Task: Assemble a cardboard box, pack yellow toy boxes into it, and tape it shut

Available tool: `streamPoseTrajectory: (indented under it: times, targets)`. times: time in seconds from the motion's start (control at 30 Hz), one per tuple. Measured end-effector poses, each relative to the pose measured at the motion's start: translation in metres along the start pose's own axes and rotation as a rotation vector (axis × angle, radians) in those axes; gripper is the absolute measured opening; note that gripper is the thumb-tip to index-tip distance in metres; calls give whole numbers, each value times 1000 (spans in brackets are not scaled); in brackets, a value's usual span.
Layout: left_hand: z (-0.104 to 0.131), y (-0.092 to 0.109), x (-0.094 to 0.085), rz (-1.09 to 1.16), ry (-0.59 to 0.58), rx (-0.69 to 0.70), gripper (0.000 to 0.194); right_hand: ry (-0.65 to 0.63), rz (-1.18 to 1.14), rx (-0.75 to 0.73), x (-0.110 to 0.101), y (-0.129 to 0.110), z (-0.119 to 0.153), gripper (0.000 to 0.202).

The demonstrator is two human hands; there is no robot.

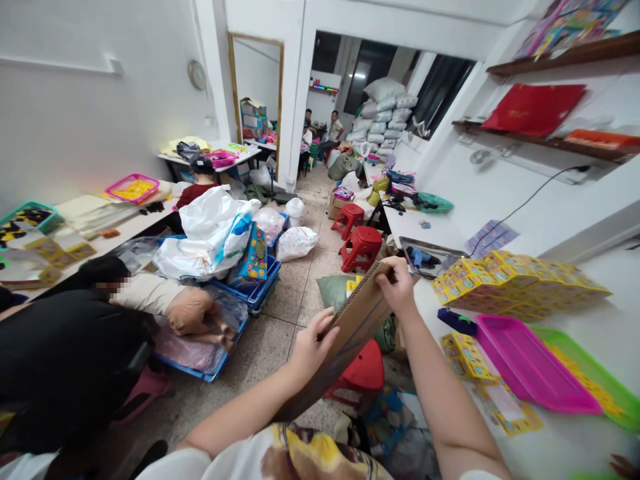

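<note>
A flat, folded piece of brown cardboard (345, 340) is held up in front of my body, tilted, with its upper end toward the right. My left hand (314, 347) grips its near left edge about midway along, thumb and fingers bent round it. Up at the top corner, my right hand (397, 288) pinches the cardboard. The lower end of the sheet reaches down near my shirt. Under and behind it stands a red stool (363, 373), partly covered by the cardboard.
At right, a table holds stacked yellow boxes (505, 283), a pink tray (535, 363) and a green tray (620, 410). Red stools (361, 248) stand ahead. On the left, blue crates (260, 290) hold bags; a child lies in one, and a person in black (65, 367) sits nearby.
</note>
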State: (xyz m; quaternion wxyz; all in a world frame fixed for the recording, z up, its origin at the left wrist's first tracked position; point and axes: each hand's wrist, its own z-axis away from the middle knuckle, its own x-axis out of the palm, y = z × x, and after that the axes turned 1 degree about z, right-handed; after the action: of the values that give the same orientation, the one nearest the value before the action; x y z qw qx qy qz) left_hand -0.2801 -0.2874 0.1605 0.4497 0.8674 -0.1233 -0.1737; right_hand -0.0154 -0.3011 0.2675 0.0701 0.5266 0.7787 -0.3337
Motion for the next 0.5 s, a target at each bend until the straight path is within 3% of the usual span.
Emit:
streamPoseTrajectory:
  times: [0.13,0.27,0.37,0.5]
  targets:
    - [21,-44,-42,-340,33,244,35,56,66,0,30,-9,-13,65]
    - [50,-80,-65,-703,198,172,35,80,109,55,47,-23,-29,69]
    - [49,-97,-66,-657,255,98,37,44,115,60,59,-38,-34,69]
    - [25,-105,-65,-470,264,-35,42,-9,132,17,67,-52,-38,59]
